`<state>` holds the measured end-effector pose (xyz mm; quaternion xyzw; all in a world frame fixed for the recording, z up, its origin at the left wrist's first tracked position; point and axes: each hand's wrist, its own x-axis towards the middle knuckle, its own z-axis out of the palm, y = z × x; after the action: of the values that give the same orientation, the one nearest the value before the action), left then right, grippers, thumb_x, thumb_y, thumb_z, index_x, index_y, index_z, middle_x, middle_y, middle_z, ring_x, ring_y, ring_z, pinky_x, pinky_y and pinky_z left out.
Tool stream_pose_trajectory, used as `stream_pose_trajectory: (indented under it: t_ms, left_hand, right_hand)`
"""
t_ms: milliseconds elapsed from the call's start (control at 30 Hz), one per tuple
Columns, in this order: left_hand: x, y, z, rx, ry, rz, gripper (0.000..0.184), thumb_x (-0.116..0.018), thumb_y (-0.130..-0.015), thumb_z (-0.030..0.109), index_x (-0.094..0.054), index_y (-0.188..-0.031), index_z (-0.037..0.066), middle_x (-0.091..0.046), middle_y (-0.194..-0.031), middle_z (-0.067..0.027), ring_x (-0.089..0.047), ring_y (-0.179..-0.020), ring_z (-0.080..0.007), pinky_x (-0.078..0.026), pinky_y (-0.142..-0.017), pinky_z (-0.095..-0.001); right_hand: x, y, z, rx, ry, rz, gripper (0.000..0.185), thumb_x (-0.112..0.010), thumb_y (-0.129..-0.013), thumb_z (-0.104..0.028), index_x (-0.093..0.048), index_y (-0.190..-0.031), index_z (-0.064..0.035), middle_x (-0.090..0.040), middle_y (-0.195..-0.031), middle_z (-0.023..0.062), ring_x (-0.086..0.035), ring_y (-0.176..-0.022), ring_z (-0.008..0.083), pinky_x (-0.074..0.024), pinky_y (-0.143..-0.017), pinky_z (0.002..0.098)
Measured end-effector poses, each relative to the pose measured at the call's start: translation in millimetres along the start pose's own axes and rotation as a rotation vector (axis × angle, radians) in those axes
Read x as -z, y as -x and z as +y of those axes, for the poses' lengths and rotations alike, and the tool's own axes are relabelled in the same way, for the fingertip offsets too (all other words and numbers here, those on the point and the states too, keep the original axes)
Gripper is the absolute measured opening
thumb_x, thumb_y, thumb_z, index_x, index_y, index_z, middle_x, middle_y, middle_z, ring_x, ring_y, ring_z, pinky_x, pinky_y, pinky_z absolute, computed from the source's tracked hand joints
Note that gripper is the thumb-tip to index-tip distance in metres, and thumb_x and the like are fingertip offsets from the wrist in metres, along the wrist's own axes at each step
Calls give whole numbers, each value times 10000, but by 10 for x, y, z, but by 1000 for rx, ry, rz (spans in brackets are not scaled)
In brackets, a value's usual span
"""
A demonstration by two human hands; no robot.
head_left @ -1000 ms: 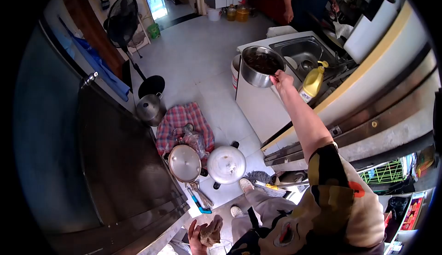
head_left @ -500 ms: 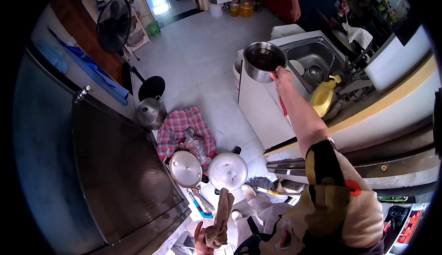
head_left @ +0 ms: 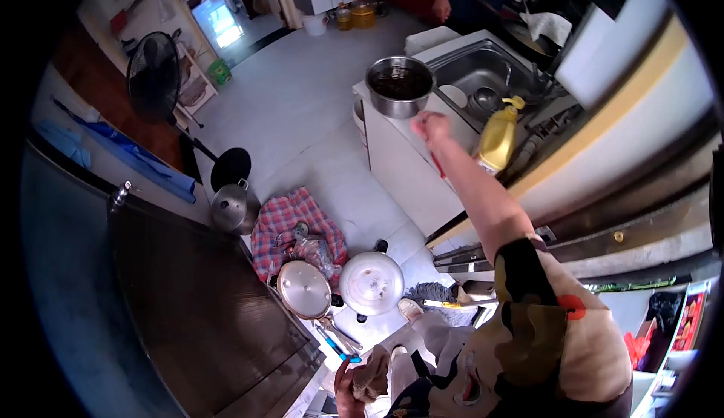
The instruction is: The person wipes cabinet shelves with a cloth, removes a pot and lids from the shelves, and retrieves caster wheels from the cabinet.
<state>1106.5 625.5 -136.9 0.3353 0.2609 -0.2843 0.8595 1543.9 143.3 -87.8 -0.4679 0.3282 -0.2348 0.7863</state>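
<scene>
Spread around and beneath the right fingers (head_left: 422, 125), a pale surface (head_left: 458, 122). Set into it, beyond those fingers and to their right, a steel sink (head_left: 469, 71). On the floor (head_left: 324, 93), ahead of the left fingers (head_left: 343, 378), a rumpled plaid cloth (head_left: 290, 218). Beside it, farther from the left fingers, a lidded pot (head_left: 235, 208), contents hidden; nearer to them, a round lidded pan (head_left: 304, 290), likewise covered. Just beyond the right fingers, at the near corner of the surface, a steel pot (head_left: 398, 109): upright, mouth to the ceiling, round with no long side, dark liquid (head_left: 400, 84) below its rim. Right fingers curled in close by the pot's near wall; cannot tell whether touching or gripping. To their right, a yellow pump bottle (head_left: 498, 139), pump end pointing outward, away from the body. Inside the sink, past the right fingers, a round metal vessel (head_left: 486, 99). Bunched in the left fingers, partly wrapped by them, a brown cloth (head_left: 371, 376), long axis slanting outward and to the right. Compared with half a second earlier: right fingers lower on the pot's near side, no longer up at the rim; brown cloth gathered short, no longer stretched long.
</scene>
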Motion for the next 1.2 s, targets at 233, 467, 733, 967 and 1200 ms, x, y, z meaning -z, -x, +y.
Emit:
stream_pose_trajectory:
  t_ms: [233,467,733,967,1200]
  left_hand:
    - [-273,96,86,-22,-99,16,581,-569,-783,148,-369,-1310,9,-591,-1075,-192,-583,-999,-278,-455,-905,-378]
    - [-538,259,1,-74,-373,-380,664,-380,-721,-94,-289,-1367,29,-466,-1249,-188,-468,-1174,-300,-393,-997,-407]
    - [-1120,343,-287,129,-174,-529,375,-379,-873,-35,-454,-1239,-7,-504,-1234,-136,-493,-1149,-250,-390,-999,-398]
    - [-1573,557,-492,213,-45,-611,375,-435,-928,192,-441,-1261,19,-499,-1261,-119,-467,-1182,-258,-355,-1017,-435]
    - [-1952,484,-1298,507,-357,-907,575,-469,-905,339,-313,-1358,22,-359,-1385,-128,-323,-1286,-300,-245,-1069,-477]
  right_hand:
    - [1664,2122,743,-278,467,-815,213,-617,-781,-87,-601,-973,3,-630,-867,89,-618,-743,160,-521,-577,292]
    - [2943,4197,989,-492,813,-912,451,-631,-812,-145,-520,-1247,-90,-591,-1160,100,-607,-944,206,-516,-762,299]
    - [2974,5220,1314,-118,645,-953,707,-745,-721,-170,-396,-1327,-66,-448,-1318,90,-402,-1231,209,-299,-1051,328]
    - [3163,5491,905,-273,552,-504,245,-559,-861,-232,-659,-964,-33,-633,-791,7,-550,-708,86,-471,-654,275]
    - [4216,5913,358,-120,-169,119,215,-600,-814,-271,-631,-840,-59,-599,-750,-14,-534,-645,84,-424,-552,243]
